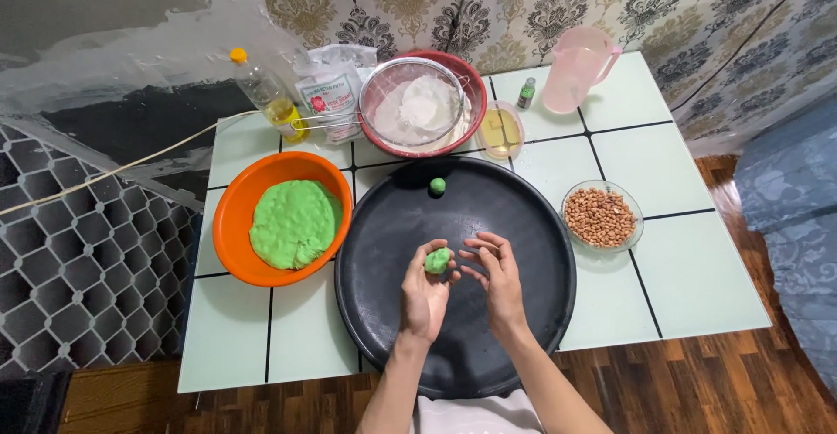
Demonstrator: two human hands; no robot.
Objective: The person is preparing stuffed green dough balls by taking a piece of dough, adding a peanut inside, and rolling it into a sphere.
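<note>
Progress looks early: one finished green dough ball (pixel 437 186) sits on the black round tray (pixel 384 312). Left hand (pixel 425 293) cups a second green dough piece (pixel 438 260); right hand (pixel 497 279) hovers open beside it. Orange bowl (pixel 235 216) holds most of the green dough mass (pixel 295 223).

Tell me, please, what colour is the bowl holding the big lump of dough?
Orange; the bowl shows best in the head view, left of the black tray.

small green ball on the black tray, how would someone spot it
Find the big round black tray mid-table. Near its far rim, toward the red bowl with the sieve, sits the small green dough ball. It lies alone, unlike the lump in the left hand.
</note>
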